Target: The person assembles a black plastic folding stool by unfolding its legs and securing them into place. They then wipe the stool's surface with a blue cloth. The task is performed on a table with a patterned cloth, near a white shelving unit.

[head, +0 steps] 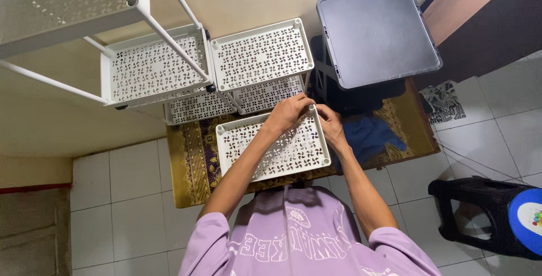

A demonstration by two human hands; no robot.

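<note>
A white perforated metal tray (265, 154) lies flat on a patterned golden rug (192, 163) in front of me. Both my hands meet at its far right corner. My left hand (287, 114) reaches across the tray, and its fingers are closed over the corner rim. Beside it, my right hand (331, 128) grips the tray's right edge just below that corner. Whether a small part is pinched between the fingers is hidden.
Beyond the tray stand two white tiered racks (151, 68) (261, 53) with matching perforated shelves and thin white poles. A dark grey square stool top (377, 30) sits at the upper right. A black stool with a round blue top (499, 211) stands on the white floor tiles at the right.
</note>
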